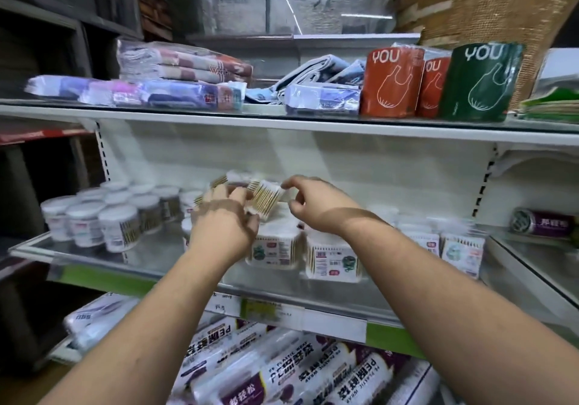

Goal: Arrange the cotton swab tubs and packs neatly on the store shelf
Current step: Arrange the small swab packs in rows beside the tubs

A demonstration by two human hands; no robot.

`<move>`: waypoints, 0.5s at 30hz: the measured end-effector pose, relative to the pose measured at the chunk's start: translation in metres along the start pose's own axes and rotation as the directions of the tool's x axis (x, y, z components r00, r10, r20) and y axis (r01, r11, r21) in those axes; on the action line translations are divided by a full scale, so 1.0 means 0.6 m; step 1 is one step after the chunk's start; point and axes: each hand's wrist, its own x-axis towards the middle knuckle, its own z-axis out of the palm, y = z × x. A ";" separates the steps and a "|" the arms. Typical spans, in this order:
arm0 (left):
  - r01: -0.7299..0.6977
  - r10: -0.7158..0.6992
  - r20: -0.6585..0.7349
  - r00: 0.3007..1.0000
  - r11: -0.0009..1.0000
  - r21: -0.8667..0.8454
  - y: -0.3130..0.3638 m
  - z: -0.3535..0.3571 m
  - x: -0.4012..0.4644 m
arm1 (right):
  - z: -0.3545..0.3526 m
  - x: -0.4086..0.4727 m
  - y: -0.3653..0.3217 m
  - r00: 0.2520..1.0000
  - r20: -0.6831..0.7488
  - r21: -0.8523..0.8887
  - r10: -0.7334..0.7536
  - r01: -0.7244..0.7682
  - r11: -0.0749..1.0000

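Two bare forearms, no sleeves in view, left hand (pixel 224 226) and right hand (pixel 316 205) without rings or watch.

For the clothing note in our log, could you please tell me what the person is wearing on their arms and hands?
Nothing shows on either: the left hand and right hand are bare, without gloves, rings, watch or bracelet. Both forearms are uncovered as far as the frame's lower edge; no sleeve is in view.

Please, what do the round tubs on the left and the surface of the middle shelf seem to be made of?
Round tubs: probably plastic, with white opaque lids and clear walls that show the swab sticks inside. Middle shelf: its surface looks like glass or another glossy sheet, since it reflects the tubs; which one I cannot tell.
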 end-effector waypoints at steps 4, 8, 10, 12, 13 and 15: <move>0.209 -0.199 0.196 0.960 0.977 -0.032 0.001 0.031 0.023 | 0.006 0.021 0.017 0.999 0.054 0.012 0.008 -0.009 1.000; 0.189 -0.182 0.188 0.965 0.982 -0.018 0.006 0.049 0.033 | 0.023 0.049 0.020 0.997 0.077 0.048 -0.022 0.019 0.999; 0.187 -0.176 0.164 0.971 0.981 -0.049 0.016 0.050 0.037 | 0.037 0.063 0.019 0.996 0.075 0.025 -0.038 0.036 0.999; 0.157 -0.144 0.142 0.979 0.984 -0.085 0.022 0.049 0.041 | 0.050 0.070 0.018 0.996 0.074 -0.007 -0.046 0.047 0.999; 0.141 -0.126 0.131 0.983 0.984 -0.111 0.024 0.047 0.044 | 0.052 0.073 0.021 0.997 0.065 -0.008 -0.049 0.049 0.999; 0.116 -0.098 0.105 0.990 0.978 -0.175 0.032 0.042 0.049 | 0.048 0.077 0.027 0.999 0.033 0.048 -0.040 0.038 0.998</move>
